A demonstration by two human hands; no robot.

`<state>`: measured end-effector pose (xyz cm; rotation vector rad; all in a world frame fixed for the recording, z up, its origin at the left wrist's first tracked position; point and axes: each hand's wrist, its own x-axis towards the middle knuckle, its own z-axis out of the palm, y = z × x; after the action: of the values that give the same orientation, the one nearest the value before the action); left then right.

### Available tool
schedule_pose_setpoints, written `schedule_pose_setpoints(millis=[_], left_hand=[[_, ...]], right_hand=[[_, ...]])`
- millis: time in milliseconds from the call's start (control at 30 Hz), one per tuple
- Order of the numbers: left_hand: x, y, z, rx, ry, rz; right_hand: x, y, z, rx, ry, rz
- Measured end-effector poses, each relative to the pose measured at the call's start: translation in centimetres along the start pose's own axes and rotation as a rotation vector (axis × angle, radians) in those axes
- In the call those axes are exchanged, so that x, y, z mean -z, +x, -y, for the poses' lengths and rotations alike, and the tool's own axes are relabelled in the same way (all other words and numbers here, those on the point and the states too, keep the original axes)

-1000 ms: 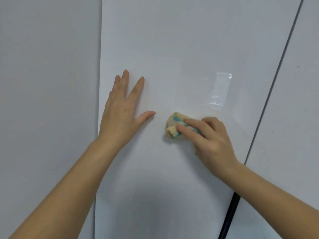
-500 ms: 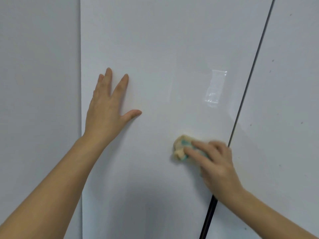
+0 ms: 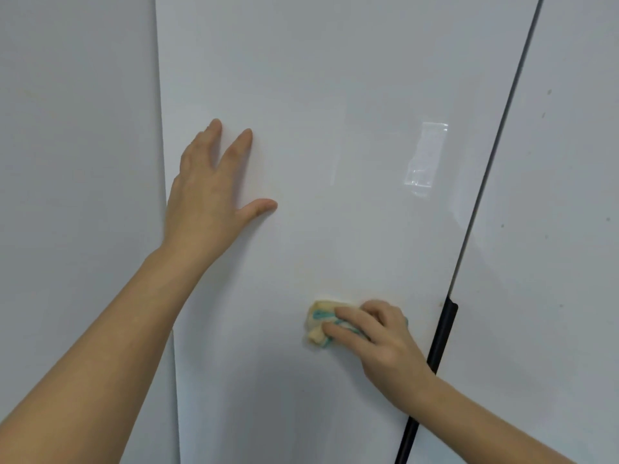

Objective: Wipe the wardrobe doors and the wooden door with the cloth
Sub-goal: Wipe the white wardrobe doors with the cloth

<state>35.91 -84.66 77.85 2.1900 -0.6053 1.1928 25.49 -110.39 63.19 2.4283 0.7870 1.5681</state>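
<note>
White, glossy wardrobe door (image 3: 335, 95) fills the centre of the view. Left hand (image 3: 204, 195) lies flat against it near its left edge, fingers straight and spread, holding nothing. Right hand (image 3: 378, 343) presses a bunched yellow-and-teal cloth (image 3: 320, 324) to the lower part of the same door, fingers curled over it, just left of the black vertical handle (image 3: 438, 346). Clear tape patch (image 3: 425, 159) sits higher up, apart from both hands. Neighbouring door (image 3: 552, 229) on the right carries small dark specks.

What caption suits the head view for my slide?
Right hand presses a bunched cloth to the white wardrobe door; left hand rests flat on it.
</note>
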Motion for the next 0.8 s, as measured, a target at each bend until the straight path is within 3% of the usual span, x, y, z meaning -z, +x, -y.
schedule_pose_setpoints(millis=[233,467,633,800], left_hand=[[0.9,0.3,1.0,-0.022,-0.028,-0.02],[1.7,-0.3,3.0,0.048,-0.042,0.004],[2.0,-0.6,4.4,0.084,-0.095,0.056],[2.8,-0.7,5.3,0.058,-0.139,0.112]], right_hand=[[-0.2,7.0,-0.3,-0.172,0.02,-0.164],[-3.1,5.1,2.9,-0.03,0.052,-0.047],[-2.9,11.3,2.4,-0.186,0.05,-0.182],[-7.4,6.6,7.4,-0.01,0.099,-0.002]])
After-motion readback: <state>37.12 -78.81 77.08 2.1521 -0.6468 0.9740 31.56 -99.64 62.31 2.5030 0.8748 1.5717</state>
